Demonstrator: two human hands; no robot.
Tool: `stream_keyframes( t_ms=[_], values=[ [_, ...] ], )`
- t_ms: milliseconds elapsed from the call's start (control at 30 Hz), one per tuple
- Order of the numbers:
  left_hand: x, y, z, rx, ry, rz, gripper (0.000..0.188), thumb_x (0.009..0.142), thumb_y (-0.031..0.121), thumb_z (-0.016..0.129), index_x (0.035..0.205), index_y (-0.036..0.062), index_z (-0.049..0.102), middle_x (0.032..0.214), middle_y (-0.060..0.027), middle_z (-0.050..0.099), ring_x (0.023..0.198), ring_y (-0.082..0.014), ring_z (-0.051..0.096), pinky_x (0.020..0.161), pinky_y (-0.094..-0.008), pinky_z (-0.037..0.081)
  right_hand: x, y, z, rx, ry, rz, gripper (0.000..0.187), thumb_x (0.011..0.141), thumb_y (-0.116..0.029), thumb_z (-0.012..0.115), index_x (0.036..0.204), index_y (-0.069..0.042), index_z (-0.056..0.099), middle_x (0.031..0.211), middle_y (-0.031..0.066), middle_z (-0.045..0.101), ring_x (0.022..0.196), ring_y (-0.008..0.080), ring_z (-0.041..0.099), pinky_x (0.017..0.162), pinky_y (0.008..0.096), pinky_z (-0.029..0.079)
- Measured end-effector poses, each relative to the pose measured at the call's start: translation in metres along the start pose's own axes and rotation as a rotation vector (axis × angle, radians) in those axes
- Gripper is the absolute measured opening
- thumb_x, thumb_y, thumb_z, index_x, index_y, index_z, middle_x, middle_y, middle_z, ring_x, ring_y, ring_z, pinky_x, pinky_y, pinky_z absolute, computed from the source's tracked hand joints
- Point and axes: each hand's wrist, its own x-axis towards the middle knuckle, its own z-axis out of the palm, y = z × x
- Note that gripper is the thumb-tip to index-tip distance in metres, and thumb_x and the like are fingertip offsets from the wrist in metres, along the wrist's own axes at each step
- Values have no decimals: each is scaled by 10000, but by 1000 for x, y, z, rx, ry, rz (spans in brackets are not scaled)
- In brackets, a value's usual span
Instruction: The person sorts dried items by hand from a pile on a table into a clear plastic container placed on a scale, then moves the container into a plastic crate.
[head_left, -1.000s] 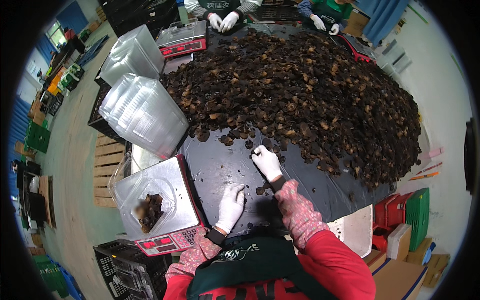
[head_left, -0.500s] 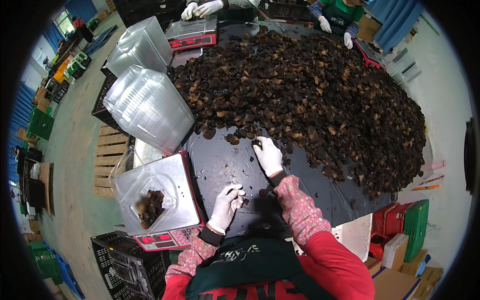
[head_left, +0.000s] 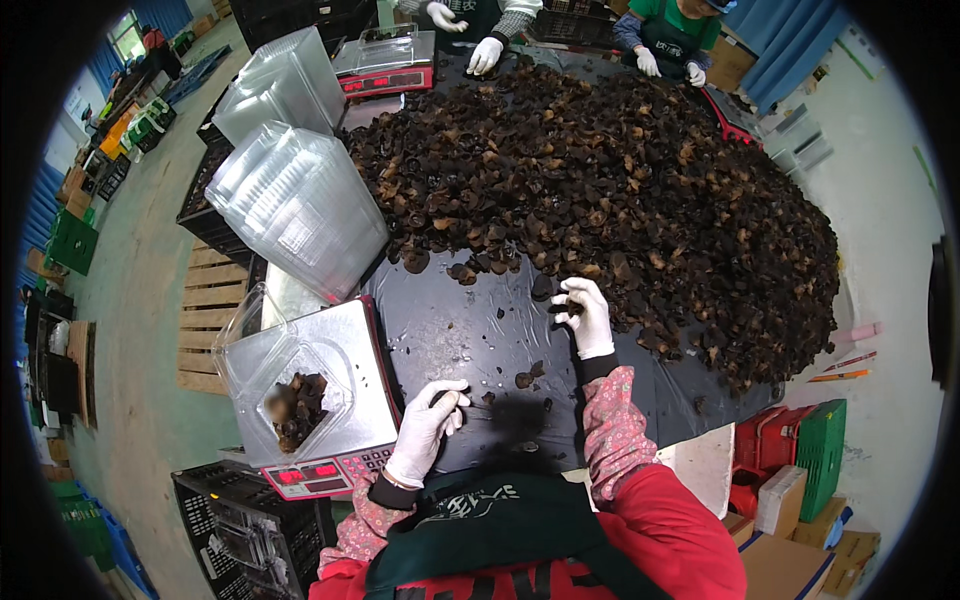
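A wide heap of dark brown wood ear mushrooms (head_left: 600,190) covers the far and right parts of the table. At its near edge my white-gloved right hand (head_left: 588,322) has its fingers curled round a small wood ear piece, mostly hidden. My left hand (head_left: 425,440), also gloved, is closed above the table's near left; a dark spot shows between its fingers, too small to name. To its left stands a red scale (head_left: 365,360) with a metal plate. On it rests an open clear plastic box (head_left: 330,425) holding several mushroom pieces.
Nested clear plastic boxes (head_left: 300,215) stand behind the scale. Loose bits (head_left: 530,375) lie on the black table cover (head_left: 450,330). Black crates (head_left: 250,535) sit below left, a wooden pallet (head_left: 210,315) beyond. Two co-workers' gloved hands (head_left: 485,56) work across the heap.
My right hand has moved right and slightly nearer along the heap's edge, fingers now curled. My left hand has shifted slightly left. A co-worker's hand has left the far scale and reached the heap.
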Motion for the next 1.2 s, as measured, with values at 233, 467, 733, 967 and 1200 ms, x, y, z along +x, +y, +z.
stream_keyframes(
  t_ms=[233,467,733,967,1200],
  values=[
    [-1,-11,-12,-321,-130,-64,634,1043,504,289,1318,-37,471,1116,-212,660,811,-218,659,672,-285,509,34,24,39,-1653,34,-330,244,854,-327,635,987,-124,660,1075,112,608,951,337,630,809,437,511],
    [-2,-5,-10,-576,-132,-43,713,1011,572,293,1401,-20,368,1260,-241,571,948,-285,653,792,-331,539,10,3,44,-687,-76,-19,112,875,-199,675,888,-89,661,796,3,636,719,113,588,600,271,460],
    [-30,4,-18,-210,-222,137,459,995,134,456,1412,-45,381,1231,-213,584,940,-209,630,809,-306,524,-67,19,113,129,-371,356,149,985,-182,560,1044,-54,608,991,64,669,881,184,653,663,295,528],
    [-57,-13,-37,-2,-294,70,335,979,-19,399,1304,-59,471,1167,-155,649,870,-170,673,758,-249,534,-124,16,266,-445,-686,193,159,910,-119,643,1009,7,648,835,30,643,734,88,594,660,245,489],
    [-68,-35,-47,-204,-184,33,210,973,55,506,1160,7,590,1089,-56,642,985,-150,611,791,-311,512,-146,103,328,-988,-959,-828,326,832,-270,653,1080,-58,643,1152,123,618,1092,321,566,988,453,420]
  ],
)
